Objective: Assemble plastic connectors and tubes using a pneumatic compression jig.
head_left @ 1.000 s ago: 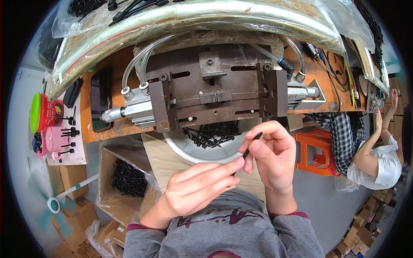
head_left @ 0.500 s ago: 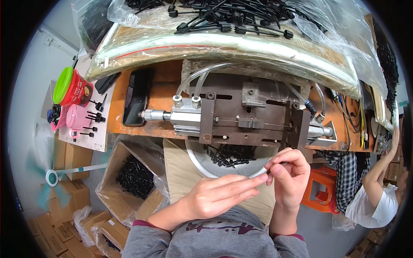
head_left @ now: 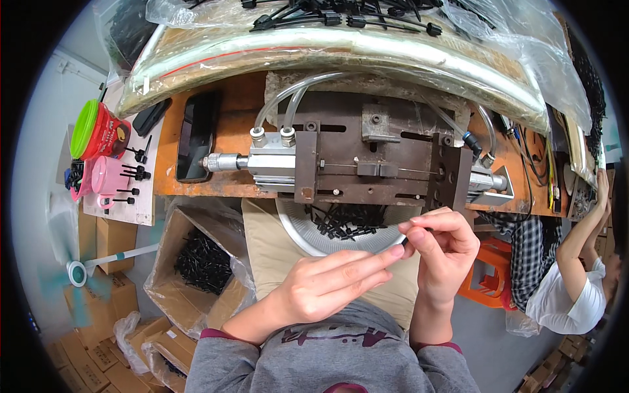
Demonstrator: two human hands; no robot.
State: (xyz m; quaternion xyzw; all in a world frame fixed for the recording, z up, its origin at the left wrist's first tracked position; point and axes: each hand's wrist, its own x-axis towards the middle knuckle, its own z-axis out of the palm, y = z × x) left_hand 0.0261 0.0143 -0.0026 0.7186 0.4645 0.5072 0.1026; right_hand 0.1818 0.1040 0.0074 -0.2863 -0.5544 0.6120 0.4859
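Note:
My right hand (head_left: 445,252) pinches a small black plastic part (head_left: 405,243) between thumb and fingers, just in front of the bench. My left hand (head_left: 334,280) comes in from the left with its fingers long and pressed together, the tips meeting the same part; its thumb is hidden. Most of the part is covered by the fingers. Beyond the hands stands a brown metal fixture (head_left: 341,150) with a silver air cylinder (head_left: 272,171) at its left and a second cylinder (head_left: 481,182) at its right. Under its front edge a white basket (head_left: 304,243) holds black stalked plastic parts (head_left: 347,223).
A plastic-covered tray (head_left: 327,56) heaped with black parts spans the back. On the left are a phone (head_left: 196,134), a red tub (head_left: 111,134), a pink cup (head_left: 108,177) and a carton (head_left: 167,288) of black parts. An orange stool (head_left: 481,275) and another person (head_left: 570,288) are at right.
The view has shifted slightly, so the bench appears a little higher and further left. Both hands stay together at the small black part; the right fingers have shifted slightly around it.

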